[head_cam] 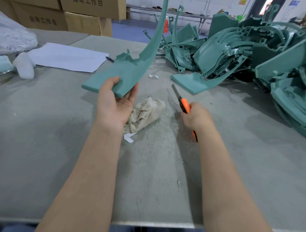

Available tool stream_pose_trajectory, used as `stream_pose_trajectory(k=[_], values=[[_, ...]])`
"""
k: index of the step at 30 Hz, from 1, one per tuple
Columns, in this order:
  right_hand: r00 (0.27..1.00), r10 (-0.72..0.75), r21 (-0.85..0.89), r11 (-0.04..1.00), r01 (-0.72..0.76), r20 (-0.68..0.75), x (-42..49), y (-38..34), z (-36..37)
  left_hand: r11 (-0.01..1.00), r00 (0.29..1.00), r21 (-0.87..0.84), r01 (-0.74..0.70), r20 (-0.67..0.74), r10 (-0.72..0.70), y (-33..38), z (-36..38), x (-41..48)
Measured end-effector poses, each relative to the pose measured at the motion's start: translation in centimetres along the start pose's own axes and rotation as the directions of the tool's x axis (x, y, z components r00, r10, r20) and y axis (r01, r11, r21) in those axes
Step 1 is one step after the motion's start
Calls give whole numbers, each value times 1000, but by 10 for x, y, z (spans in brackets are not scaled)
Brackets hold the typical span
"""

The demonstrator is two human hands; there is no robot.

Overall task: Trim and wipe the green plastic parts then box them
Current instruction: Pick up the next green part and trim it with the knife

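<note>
Above the table [49, 132], left hand [115, 102] holds the green part [125, 72] by its end, right hand [197, 117] grips knife [184, 104].

The grey table [49, 132] bears a crumpled cloth [145, 114], a paper sheet [66, 57], a pen [110, 59] and heaped green parts [240, 54].

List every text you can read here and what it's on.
"工作台": lower cardboard box, after two characters too blurred to read.
"工作台": upper cardboard box, tops cropped, same two blurred characters before.
Yellow sign and blue sign, far back: too small to read.
No markings visible on the green part in the left hand or the orange knife in the right hand.
</note>
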State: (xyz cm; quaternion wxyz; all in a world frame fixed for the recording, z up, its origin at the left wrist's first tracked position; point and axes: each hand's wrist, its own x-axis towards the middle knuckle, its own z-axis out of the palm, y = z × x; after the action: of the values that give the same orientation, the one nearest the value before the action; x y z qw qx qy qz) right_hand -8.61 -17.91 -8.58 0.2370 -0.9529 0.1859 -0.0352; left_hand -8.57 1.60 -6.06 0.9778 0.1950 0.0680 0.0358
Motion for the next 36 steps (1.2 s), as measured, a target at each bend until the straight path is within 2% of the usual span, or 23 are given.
stream_pose_trajectory(k=[3, 5, 8, 11, 14, 22, 28, 36], values=[[983, 9, 190, 982, 26, -181, 1, -1, -3, 1000, 1000, 16, 3, -22, -3, -1, 2, -2], [957, -18, 306, 945, 110, -289, -1, -2, -6, 999, 999, 40, -11, -49, 13, 0, 2, -2], [923, -67, 526, 806, 273, -378, -7, -5, -10, 989, 996, 147, 22, -86, -9, 6, 2, 0], [905, -45, 614, 720, 324, -424, -8, -7, -13, 958, 988, 270, 102, -140, -66, 15, 0, 2], [866, -5, 623, 692, 364, -500, -10, -5, -14, 905, 978, 391, 166, -180, -101, 20, -1, 1], [797, 79, 530, 785, 320, -599, -4, 6, -18, 835, 974, 503, 221, -153, -166, 30, -7, -2], [819, 123, 600, 742, 298, -560, -9, 4, -18, 796, 966, 548, 258, -132, -223, 33, -10, -4], [851, 56, 642, 682, 350, -523, -14, -2, -20, 791, 954, 532, 301, -171, -248, 32, -14, -3]])
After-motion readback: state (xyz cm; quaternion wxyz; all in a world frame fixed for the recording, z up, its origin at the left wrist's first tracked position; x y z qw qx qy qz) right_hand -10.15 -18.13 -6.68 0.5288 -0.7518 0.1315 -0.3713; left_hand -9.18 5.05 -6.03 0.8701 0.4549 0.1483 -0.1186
